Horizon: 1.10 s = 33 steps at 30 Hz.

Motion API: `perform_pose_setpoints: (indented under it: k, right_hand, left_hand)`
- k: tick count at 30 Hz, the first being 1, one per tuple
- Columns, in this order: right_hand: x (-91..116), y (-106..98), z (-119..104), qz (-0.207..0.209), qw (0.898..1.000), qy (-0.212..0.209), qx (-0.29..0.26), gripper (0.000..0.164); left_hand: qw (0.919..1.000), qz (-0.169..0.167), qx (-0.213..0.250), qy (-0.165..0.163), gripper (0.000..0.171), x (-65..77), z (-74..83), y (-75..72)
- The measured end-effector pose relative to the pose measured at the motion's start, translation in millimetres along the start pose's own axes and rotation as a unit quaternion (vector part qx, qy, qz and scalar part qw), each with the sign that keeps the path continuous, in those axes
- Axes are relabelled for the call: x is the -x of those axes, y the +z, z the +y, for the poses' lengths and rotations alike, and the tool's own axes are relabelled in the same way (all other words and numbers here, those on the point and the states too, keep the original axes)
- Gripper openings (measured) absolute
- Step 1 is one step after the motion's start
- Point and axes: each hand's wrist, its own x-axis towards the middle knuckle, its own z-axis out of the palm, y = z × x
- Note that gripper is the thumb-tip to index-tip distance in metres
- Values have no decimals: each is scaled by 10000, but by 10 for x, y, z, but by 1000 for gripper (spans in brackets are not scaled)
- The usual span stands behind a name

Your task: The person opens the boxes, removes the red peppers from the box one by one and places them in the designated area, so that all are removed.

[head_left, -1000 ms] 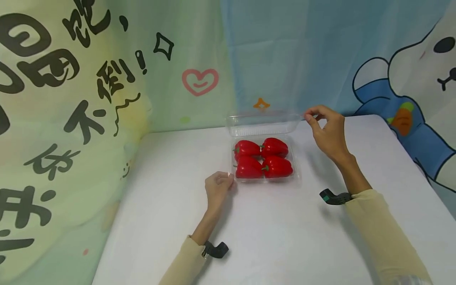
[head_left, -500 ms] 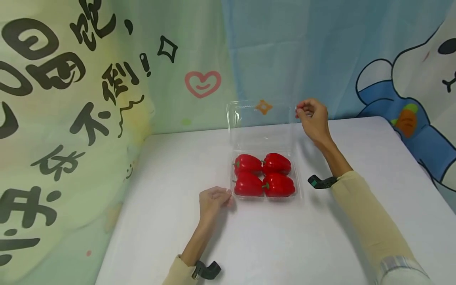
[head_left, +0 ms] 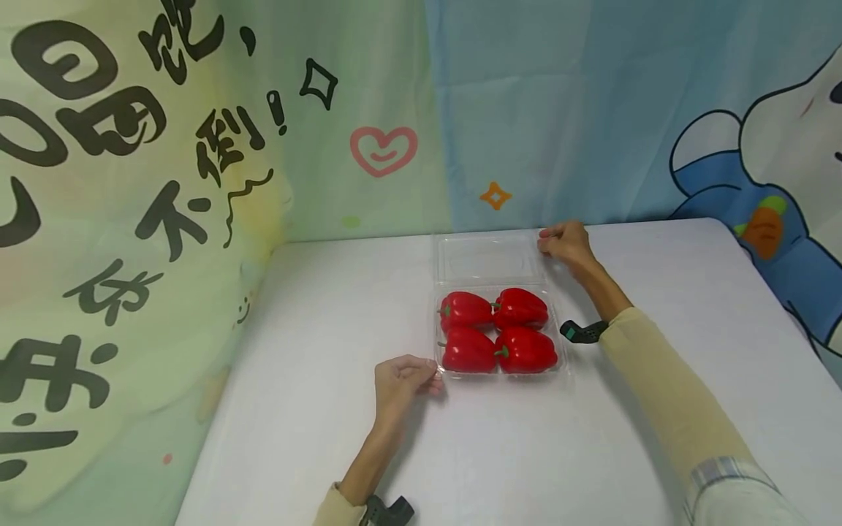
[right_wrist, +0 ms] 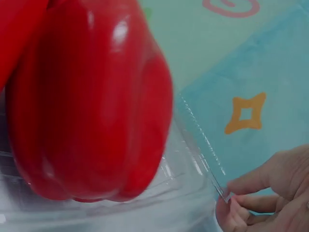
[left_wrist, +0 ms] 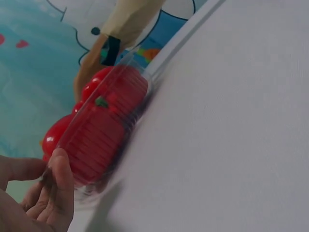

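Several red bell peppers (head_left: 526, 351) with green stems lie in two rows inside a clear plastic clamshell box (head_left: 564, 358). Its see-through lid (head_left: 487, 259) is folded back behind the base, low over the tabletop. My left hand (head_left: 397, 383) pinches the box's front left corner; in the left wrist view thumb and fingers of the left hand (left_wrist: 53, 188) meet at that edge. At the lid's far right corner is my right hand (head_left: 567, 245). The right wrist view has the right hand (right_wrist: 270, 193) pinching the lid's thin edge beside a large bell pepper (right_wrist: 91, 106).
The box stands on a white table (head_left: 316, 351), towards its back edge. Behind it hangs a printed cloth backdrop (head_left: 526, 109) with a heart, a star and a cartoon bear, and black lettering at the left. Each wrist wears a dark camera mount (head_left: 583, 332).
The lid has swung from partly raised, through upright, to lying back behind the base. My right hand has followed it backward and down, while my left hand has stayed at the front left corner.
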Motion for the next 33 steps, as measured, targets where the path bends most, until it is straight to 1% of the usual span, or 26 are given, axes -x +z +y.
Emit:
perform_pose_setpoints:
  k: [3,6,8,9,11,14,16,19,20,21,22,23,25,27,29,31,33]
  right_hand:
    - [-9,15,30,-146,9996,216,107,39]
    - [14,-7,50,-174,9995,223,146,41]
    - [50,-37,64,-89,9996,94,255,43]
    - [75,-59,72,-7,9994,-12,349,45]
    - [145,-105,75,242,9978,-310,540,48]
    - [295,-175,60,682,9914,-863,711,48]
    - [410,-213,39,889,9857,-1245,703,47]
    - [596,-259,18,990,9775,-1719,711,45]
    - [658,-268,19,1003,9752,-1826,741,45]
    - [723,-277,19,1046,9729,-1920,753,44]
    - [787,-283,19,1099,9710,-1989,739,43]
    - [856,-286,17,1147,9698,-2021,737,43]
    - [982,-282,25,1244,9682,-2036,753,42]
    - [1090,-267,33,1305,9672,-2054,733,42]
    - [1189,-251,45,1245,9669,-2090,770,43]
    - [1280,-236,55,1137,9666,-2166,764,43]
    - [1368,-218,74,991,9664,-2237,788,43]
  left_hand:
    - [9999,-135,-23,43,19,-16,-3,-14]
    - [9991,-343,-181,160,18,-29,-12,-23]
    - [9972,-429,-475,373,17,-42,-19,-33]
    - [9953,-437,-677,543,17,-49,-21,-40]
    - [9890,-389,-1115,893,20,-61,-19,-50]
    - [9735,-186,-1833,1357,28,-84,-10,-65]
    - [9628,-52,-2213,1549,33,-106,8,-72]
    - [9491,177,-2572,1807,34,-171,47,-79]
    - [9460,260,-2646,1852,34,-203,65,-79]
    - [9455,331,-2645,1871,33,-245,77,-78]
    - [9468,399,-2594,1864,31,-289,92,-75]
    - [9497,457,-2507,1822,30,-340,108,-69]
    - [9598,547,-2208,1642,28,-453,135,-52]
    - [9715,630,-1796,1411,27,-572,155,-29]
    - [9793,726,-1462,1200,26,-682,173,-3]
    - [9833,795,-1227,1084,26,-788,168,23]
    - [9852,847,-1076,1029,26,-876,158,45]
